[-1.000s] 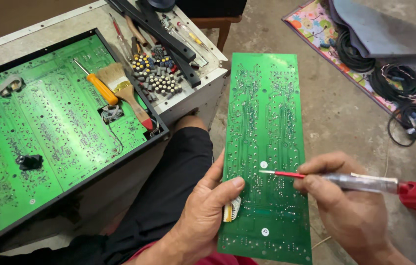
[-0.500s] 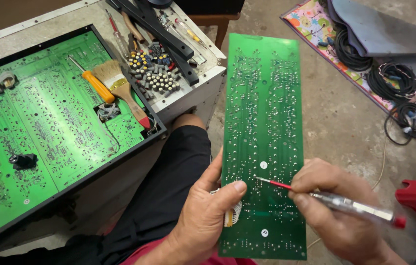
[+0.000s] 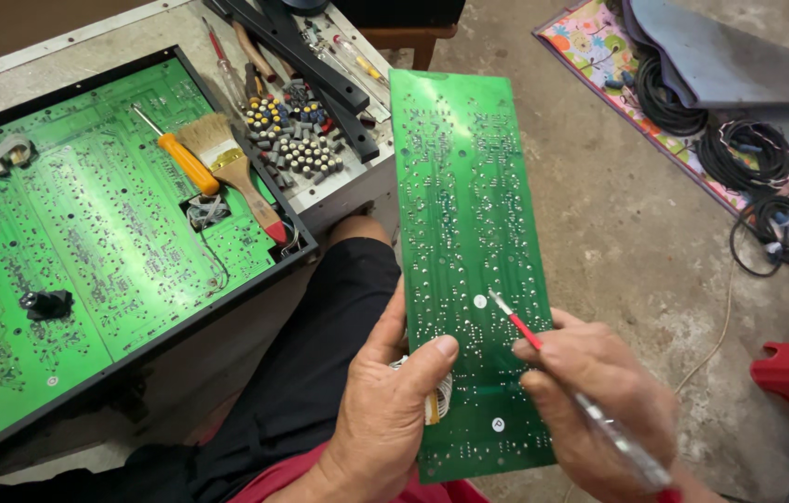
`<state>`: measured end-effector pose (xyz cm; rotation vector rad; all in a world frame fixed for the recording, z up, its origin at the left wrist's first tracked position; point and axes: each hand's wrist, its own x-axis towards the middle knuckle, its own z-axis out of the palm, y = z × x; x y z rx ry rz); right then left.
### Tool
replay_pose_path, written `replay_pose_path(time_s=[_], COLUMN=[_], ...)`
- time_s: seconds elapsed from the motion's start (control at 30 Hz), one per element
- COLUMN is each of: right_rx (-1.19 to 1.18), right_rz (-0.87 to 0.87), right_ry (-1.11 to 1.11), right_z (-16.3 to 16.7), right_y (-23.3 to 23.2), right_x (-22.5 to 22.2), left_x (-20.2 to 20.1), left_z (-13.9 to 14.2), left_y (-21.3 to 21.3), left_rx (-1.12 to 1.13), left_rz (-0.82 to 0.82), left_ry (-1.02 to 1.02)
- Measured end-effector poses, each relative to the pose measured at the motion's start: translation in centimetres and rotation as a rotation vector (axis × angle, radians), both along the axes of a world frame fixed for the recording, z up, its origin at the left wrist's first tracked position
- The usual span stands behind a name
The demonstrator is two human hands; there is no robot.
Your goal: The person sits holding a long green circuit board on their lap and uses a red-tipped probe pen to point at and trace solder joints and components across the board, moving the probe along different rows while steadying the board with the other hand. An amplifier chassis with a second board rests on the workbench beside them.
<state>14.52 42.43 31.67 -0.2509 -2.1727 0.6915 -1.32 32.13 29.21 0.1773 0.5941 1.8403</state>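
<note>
Since the earlier frames the red-shafted screwdriver with a clear handle (image 3: 570, 391) has swung up, its tip now resting on the long green rectangular circuit board (image 3: 469, 233) just beside a small white round mark, where before it lay more level and lower. That board stands tilted lengthwise above the person's lap, solder side up, covered in rows of tiny silvery points and pale traces. Clasping the board's near left edge is the left hand (image 3: 385, 419), thumb pressed flat on its face. On the board's right, the right hand (image 3: 599, 401) is closed round the screwdriver like a pen. Left of the board, a grey metal counter (image 3: 68, 42) carries an open black chassis of green boards (image 3: 68, 242), an orange-handled screwdriver (image 3: 180, 158) and a wooden paintbrush (image 3: 231, 168).
</note>
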Motion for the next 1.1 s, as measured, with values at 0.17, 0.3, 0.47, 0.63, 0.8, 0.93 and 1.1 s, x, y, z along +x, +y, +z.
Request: replay_pose_path(time_s=[0.17, 0.3, 0.47, 0.63, 0.8, 0.93, 1.1], right_rx=[-0.384, -0.361, -0.362, -0.329, -0.327, -0.340, -0.420], right_rz=[0.048, 0.038, 0.080, 0.051, 0.050, 0.051, 0.026], right_ry=[0.085, 0.033, 0.040, 0.021, 0.017, 0.025, 0.029], right_z=[-0.08, -0.09, 0.04, 0.11, 0.03, 0.02, 0.25], right_y=[-0.49, -0.41, -0.50, -0.47, -0.48, -0.52, -0.68], right_x=[0.59, 0.85, 0.68, 0.42, 0.29, 0.21, 0.32], left_x=[-0.09, -0.05, -0.01, 0.03, -0.09, -0.13, -0.18], left_z=[-0.22, -0.32, -0.44, -0.63, -0.74, -0.57, -0.30], left_y=[0.02, -0.07, -0.15, -0.13, -0.26, -0.32, -0.32], left_rx=[-0.006, -0.002, 0.015, 0.036, 0.022, 0.007, 0.040], left_rz=[-0.015, -0.013, -0.016, -0.014, -0.015, -0.022, -0.038], left_ry=[-0.016, -0.005, 0.006, 0.025, 0.037, 0.041, 0.032])
